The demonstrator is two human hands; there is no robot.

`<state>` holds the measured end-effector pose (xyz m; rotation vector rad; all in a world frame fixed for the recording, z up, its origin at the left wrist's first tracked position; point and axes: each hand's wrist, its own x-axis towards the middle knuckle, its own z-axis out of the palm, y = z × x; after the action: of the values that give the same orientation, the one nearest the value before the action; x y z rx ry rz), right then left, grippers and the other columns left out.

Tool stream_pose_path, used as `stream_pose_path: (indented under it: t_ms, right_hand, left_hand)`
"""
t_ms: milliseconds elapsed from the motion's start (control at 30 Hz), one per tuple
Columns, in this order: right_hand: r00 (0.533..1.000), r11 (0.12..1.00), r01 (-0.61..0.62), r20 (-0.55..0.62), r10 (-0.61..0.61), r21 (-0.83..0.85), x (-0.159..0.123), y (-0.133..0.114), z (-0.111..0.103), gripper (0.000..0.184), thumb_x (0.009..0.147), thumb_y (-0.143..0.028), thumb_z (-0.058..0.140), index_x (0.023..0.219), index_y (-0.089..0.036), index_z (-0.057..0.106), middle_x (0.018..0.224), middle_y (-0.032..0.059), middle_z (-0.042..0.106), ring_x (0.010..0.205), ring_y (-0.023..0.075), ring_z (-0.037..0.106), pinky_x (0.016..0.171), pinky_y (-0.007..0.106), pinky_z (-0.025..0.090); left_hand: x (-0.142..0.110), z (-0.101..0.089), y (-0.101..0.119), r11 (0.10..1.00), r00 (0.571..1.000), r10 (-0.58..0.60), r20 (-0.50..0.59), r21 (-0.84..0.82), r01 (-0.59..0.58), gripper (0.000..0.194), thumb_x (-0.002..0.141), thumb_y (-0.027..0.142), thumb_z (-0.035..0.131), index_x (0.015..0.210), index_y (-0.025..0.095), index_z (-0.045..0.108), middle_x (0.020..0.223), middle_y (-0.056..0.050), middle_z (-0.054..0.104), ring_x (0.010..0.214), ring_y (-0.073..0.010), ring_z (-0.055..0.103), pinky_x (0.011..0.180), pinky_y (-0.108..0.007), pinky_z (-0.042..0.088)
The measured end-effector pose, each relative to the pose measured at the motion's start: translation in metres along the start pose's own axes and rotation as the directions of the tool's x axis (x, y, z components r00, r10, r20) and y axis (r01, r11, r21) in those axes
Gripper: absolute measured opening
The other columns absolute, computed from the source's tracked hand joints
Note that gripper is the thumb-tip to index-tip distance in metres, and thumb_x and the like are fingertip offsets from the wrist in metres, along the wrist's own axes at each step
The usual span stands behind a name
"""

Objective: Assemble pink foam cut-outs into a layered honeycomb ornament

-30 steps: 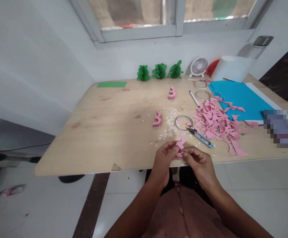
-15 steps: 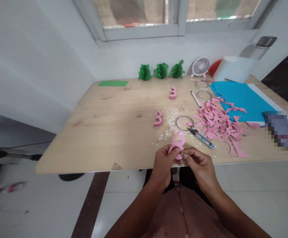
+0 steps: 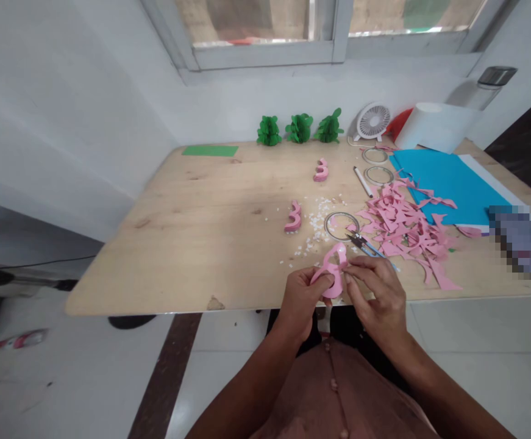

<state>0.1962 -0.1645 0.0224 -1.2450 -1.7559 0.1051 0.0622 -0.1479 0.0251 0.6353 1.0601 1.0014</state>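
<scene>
While the left hand [image 3: 302,297] pinches a pink paper cutout [image 3: 333,286] between thumb and fingers, its grip closed on the near left part, the right hand [image 3: 377,296] has thumb and fingertips drawn together at the cutout's right edge; whether that grip holds the paper, cannot tell. Cutout: curved, with openings, held at the near edge of the wooden bench [image 3: 192,244].

Just beyond the right hand: blue-handled snips [image 3: 366,245], partly hidden by it, dark tips at a tape roll [image 3: 325,227] lying flat. Left of that roll: white bits [image 3: 316,235], scattered, and one pink wavy stack [image 3: 294,217]. Farther off: a second wavy stack [image 3: 320,171], likewise pink.

Right of centre: pink scraps [image 3: 406,222], one loose heap, its far side touching blue sheets [image 3: 452,186]. Beyond the heap: a white marker [image 3: 363,182] with dark end; two more tape rolls [image 3: 379,176], one behind the other.

Far edge, left to right: a flat green strip [image 3: 210,150]; three green paper ornaments [image 3: 299,128], upright in a row; a small white fan [image 3: 373,122]; a curled white sheet [image 3: 434,127], with something red between it and the fan.
</scene>
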Motion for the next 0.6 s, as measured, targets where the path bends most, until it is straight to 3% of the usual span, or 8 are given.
stream_pose_path:
  t_ms: [200,600]
  right_hand:
    - [0.948,0.931,0.318,0.076,-0.309,-0.18,0.008,0.012,-0.007,0.02,0.079,-0.007,0.064,0.096,-0.019,0.065,0.094,0.0107,0.065,0.085,0.0241,0.06,0.071,0.04,0.049]
    - [0.887,0.863,0.461,0.126,-0.444,-0.207,0.014,0.014,-0.013,0.016,0.078,-0.01,0.066,0.093,-0.016,0.066,0.09,0.0107,0.069,0.085,0.0241,0.061,0.071,0.039,0.048]
  left_hand:
    - [0.0,-0.004,0.006,0.998,0.994,-0.064,0.088,-0.017,0.066,0.021,0.06,0.031,0.07,0.058,0.012,0.063,0.053,-0.001,0.055,0.047,-0.0091,0.046,0.041,-0.02,0.039]
    - [0.002,-0.003,0.009,0.996,0.986,-0.085,0.143,0.001,0.085,0.023,0.056,0.031,0.075,0.057,0.011,0.064,0.053,-0.001,0.054,0.049,-0.0094,0.047,0.04,-0.02,0.04]
